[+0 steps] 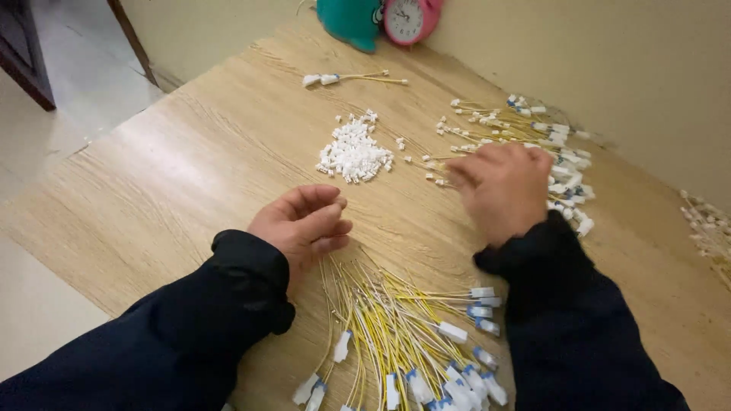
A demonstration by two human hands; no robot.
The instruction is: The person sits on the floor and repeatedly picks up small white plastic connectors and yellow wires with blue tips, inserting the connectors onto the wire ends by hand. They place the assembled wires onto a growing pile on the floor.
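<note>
Yellow wires (396, 320) between both hands, left hand (304, 221) curled empty, right hand (502, 186) grip unclear

1. Left hand (303, 222), centre frame, rests loosely curled on the wooden table (190, 175), empty.
2. Right hand (504, 186), right of centre, reaches palm-down onto a spread of yellow wires (525, 129).
3. Another wire bundle (396, 335) lies bottom centre.
4. A heap of small white connectors (354, 151) sits above.

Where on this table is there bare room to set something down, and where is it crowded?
Bare wood lies left of the white connector pile, out to the table edge. Crowded: yellow wire bundle between the sleeves, and finished wires by the right hand. The left hand rests near the bundle.
</note>
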